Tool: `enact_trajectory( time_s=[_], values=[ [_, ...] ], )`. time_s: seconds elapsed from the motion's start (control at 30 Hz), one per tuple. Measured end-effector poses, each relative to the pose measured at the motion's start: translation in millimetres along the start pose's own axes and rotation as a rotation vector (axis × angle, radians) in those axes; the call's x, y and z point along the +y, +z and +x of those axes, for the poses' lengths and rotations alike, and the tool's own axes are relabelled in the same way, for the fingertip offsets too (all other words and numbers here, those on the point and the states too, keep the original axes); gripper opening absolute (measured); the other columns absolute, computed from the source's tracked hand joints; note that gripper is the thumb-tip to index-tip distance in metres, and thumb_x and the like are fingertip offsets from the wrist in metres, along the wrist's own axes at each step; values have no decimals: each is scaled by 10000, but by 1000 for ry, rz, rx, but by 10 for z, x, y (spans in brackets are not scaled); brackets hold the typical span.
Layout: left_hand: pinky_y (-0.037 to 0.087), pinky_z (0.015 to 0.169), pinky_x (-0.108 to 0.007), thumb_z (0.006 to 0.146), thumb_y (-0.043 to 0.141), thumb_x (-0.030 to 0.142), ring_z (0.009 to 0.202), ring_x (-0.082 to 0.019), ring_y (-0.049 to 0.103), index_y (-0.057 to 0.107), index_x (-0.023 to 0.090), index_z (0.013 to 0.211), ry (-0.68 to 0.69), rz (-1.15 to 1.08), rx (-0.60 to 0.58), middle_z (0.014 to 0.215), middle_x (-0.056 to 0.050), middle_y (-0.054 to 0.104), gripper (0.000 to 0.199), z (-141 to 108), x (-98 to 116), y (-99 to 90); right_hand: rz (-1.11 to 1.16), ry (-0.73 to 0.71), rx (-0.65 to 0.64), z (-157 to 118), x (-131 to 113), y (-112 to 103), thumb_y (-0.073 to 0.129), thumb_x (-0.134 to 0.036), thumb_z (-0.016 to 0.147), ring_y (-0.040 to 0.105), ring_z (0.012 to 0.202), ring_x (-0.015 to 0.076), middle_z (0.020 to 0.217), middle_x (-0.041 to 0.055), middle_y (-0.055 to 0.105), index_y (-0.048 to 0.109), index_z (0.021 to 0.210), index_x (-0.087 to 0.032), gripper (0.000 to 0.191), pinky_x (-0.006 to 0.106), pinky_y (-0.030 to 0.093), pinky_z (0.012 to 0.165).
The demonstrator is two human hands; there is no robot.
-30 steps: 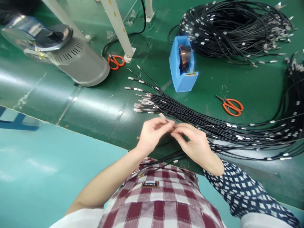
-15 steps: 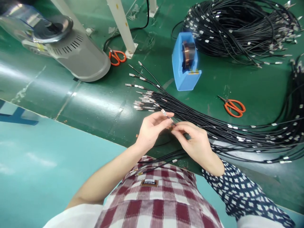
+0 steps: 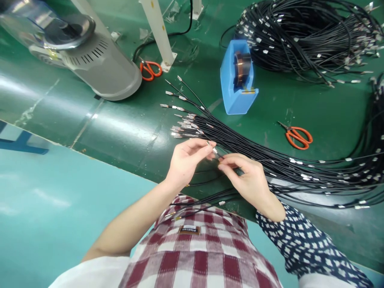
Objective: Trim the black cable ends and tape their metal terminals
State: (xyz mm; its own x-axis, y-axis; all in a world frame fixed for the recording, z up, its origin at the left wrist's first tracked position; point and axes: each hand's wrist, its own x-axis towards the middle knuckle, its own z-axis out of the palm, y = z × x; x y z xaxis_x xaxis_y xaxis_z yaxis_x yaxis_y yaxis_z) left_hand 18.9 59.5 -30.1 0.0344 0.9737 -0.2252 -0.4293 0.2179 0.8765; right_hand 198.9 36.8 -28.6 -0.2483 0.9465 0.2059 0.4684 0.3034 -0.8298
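My left hand pinches the end of a black cable near its small silvery tip and white label. Just to the right, my right hand holds the same cable between thumb and forefinger. The two hands are close together but apart. Behind them lies a long bundle of black cables, its labelled ends fanned out to the left of centre. A few more cable ends hang over the table's near edge by the checked apron.
On the green table stand a blue tape dispenser and a grey machine. Orange-handled scissors lie at right, another pair beside the machine. A large cable coil fills the back right, near a white post.
My left hand has shifted slightly left, and its fingers now cover more of the cable's end. The whole view has moved a little. Both hands keep their hold.
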Motion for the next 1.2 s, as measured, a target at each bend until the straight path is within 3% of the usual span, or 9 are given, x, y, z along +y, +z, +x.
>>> enact_trajectory(
  time_s=[0.27, 0.47, 0.63, 0.77, 0.97, 1.1, 1.2],
  values=[
    [601, 649, -288, 832, 754, 302, 635, -156, 704, 781, 150, 860, 113, 402, -95, 788, -62, 773, 156, -3, 219, -167, 30, 58, -2, 12, 56, 21, 709, -238, 873, 735, 849, 196, 955, 47, 766, 712, 860, -219, 24, 318, 610, 713],
    [595, 673, -268, 910, 636, 255, 683, -157, 696, 781, 157, 922, 201, 611, -151, 772, -52, 757, 175, -10, 232, -283, 54, 73, -42, 12, 96, 47, 718, -257, 874, 731, 848, 186, 992, 45, 771, 723, 885, -217, 42, 314, 602, 711],
    [585, 694, -267, 923, 597, 226, 682, -151, 687, 765, 154, 920, 259, 683, -127, 759, -44, 742, 182, 19, 281, -370, 77, 67, -41, 17, 85, -11, 709, -248, 883, 714, 843, 176, 1072, 50, 756, 725, 866, -223, 34, 298, 577, 649],
    [575, 693, -274, 925, 598, 240, 684, -152, 682, 768, 164, 936, 277, 685, -56, 759, -49, 734, 187, 32, 397, -553, 102, 46, 3, 40, 67, -67, 724, -222, 868, 696, 895, 192, 1056, 57, 738, 730, 840, -236, 32, 297, 564, 627],
    [554, 665, -275, 898, 650, 327, 647, -154, 667, 764, 159, 911, 202, 687, 30, 728, -54, 725, 204, -58, 457, -855, 341, 139, 26, 73, 67, -91, 707, -197, 873, 660, 641, 111, 974, 34, 701, 734, 878, -231, 44, 280, 603, 622],
    [520, 626, -250, 916, 623, 393, 635, -135, 629, 745, 147, 913, 43, 810, -51, 738, -45, 712, 275, -212, 483, -912, 308, 183, 39, 78, 53, -118, 691, -189, 879, 645, 608, 85, 962, 26, 685, 729, 868, -218, 50, 249, 583, 614],
    [495, 598, -234, 831, 730, 436, 648, -131, 613, 729, 141, 966, -97, 885, -126, 764, -38, 709, 324, -328, 495, -904, 299, 199, 37, 79, 42, -129, 670, -182, 890, 643, 611, 74, 964, 21, 679, 727, 872, -219, 70, 232, 570, 618]
  ],
)
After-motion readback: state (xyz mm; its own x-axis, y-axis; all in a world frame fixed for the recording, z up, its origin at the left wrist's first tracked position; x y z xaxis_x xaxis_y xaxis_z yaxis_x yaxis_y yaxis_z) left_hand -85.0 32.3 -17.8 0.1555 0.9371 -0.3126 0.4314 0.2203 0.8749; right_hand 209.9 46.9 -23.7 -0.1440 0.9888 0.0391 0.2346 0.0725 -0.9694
